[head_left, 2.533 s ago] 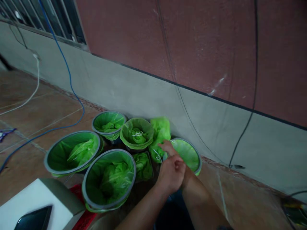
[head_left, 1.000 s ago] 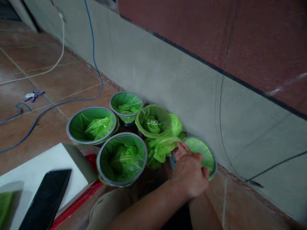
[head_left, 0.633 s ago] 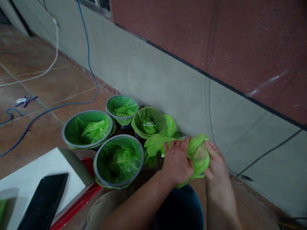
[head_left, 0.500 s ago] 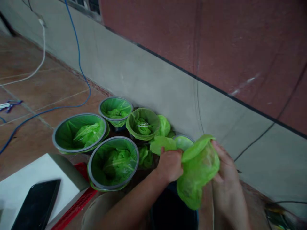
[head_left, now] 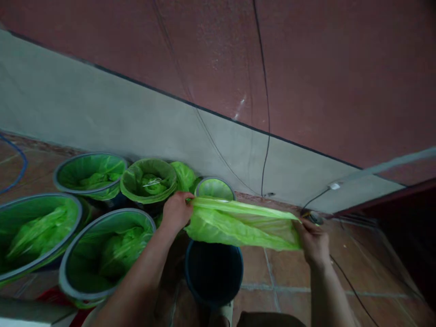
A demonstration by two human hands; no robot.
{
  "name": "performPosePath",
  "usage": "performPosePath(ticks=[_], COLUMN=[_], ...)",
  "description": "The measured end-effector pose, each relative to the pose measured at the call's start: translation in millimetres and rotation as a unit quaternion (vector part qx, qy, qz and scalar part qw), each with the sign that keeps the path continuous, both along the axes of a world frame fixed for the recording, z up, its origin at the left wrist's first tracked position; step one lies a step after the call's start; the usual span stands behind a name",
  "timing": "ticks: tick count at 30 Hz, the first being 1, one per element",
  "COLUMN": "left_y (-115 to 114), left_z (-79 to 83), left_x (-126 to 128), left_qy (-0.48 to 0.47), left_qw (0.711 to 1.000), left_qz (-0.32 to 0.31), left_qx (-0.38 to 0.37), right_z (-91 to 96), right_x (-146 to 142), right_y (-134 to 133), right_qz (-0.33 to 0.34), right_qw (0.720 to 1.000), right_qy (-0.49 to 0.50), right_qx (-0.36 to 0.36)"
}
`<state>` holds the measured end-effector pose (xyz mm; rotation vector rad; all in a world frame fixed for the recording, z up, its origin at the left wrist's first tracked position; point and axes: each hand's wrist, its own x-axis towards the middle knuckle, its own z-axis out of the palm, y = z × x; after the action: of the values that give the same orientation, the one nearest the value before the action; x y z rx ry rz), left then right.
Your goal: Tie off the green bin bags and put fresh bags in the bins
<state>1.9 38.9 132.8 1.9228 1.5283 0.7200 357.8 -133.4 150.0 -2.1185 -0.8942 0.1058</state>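
A green plastic bag is stretched sideways between my two hands. My left hand pinches its left end, and my right hand grips its right end. The bag's top edge is pulled nearly straight, its body hanging in loose folds. Just below it stands a dark bucket, with no liner visible inside; the bag covers part of its far rim. Close to my left forearm is a grey-rimmed bin lined with green plastic, with more crumpled green plastic in it.
More green-lined bins stand at left: a large one, one by the wall and a smaller one. A small lined bin is behind the bag. Cables run down the wall and over the tiled floor.
My hands have moved apart, and the bunched bag is now spread wide between them. The view has swung to the right, showing more of the dark bucket and floor.
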Motion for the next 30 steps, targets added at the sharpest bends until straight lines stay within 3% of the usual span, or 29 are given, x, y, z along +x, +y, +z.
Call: performPosePath(ticks=[2, 4, 6, 7, 10, 12, 14, 17, 21, 24, 27, 30], left_y=[-2, -6, -14, -20, -39, -51, -63, -76, -88, -88, -79, -67], left_z=[-1.7, -4.5, -6.9, -7.7, -8.4, -8.3, -7.6, -2.6, 12.2, 18.1, 10.3, -5.8], left_x=[8, 19, 33, 40, 59, 68, 75, 80, 76, 70, 67, 67], left_qy=[-0.078, -0.183, -0.261, -0.281, -0.285, -0.282, -0.285, -0.278, -0.263, -0.282, -0.286, -0.221], left_qw=[0.997, 0.982, 0.962, 0.956, 0.949, 0.944, 0.936, 0.927, 0.887, 0.854, 0.869, 0.900], left_qz=[0.016, 0.011, -0.007, -0.022, -0.086, -0.128, -0.161, -0.206, -0.316, -0.353, -0.321, -0.324], left_qx=[-0.009, -0.042, -0.073, -0.082, -0.099, -0.115, -0.128, -0.143, -0.209, -0.257, -0.246, -0.188], right_z=[-21.2, -38.3, -46.7, -47.0, -37.2, -30.0, -29.7, -43.4, -63.2, -62.2, -52.3, -43.3], right_x=[-2, -8, -20, -29, -63, -88, -110, -125, -114, -96, -84, -79], right_y=[-18, -31, -39, -40, -33, -23, -12, -1, 7, 11, 10, 6], right_qz=[-0.027, 0.009, 0.060, 0.080, 0.175, 0.255, 0.303, 0.321, 0.298, 0.228, 0.166, 0.117], right_qw=[0.989, 0.963, 0.944, 0.944, 0.965, 0.958, 0.945, 0.938, 0.942, 0.953, 0.970, 0.984], right_qy=[-0.084, -0.102, -0.077, -0.064, 0.011, 0.088, 0.108, 0.134, 0.152, 0.178, 0.145, 0.077], right_qx=[-0.118, -0.249, -0.315, -0.315, -0.193, -0.100, -0.054, -0.008, 0.037, 0.086, 0.103, 0.109])
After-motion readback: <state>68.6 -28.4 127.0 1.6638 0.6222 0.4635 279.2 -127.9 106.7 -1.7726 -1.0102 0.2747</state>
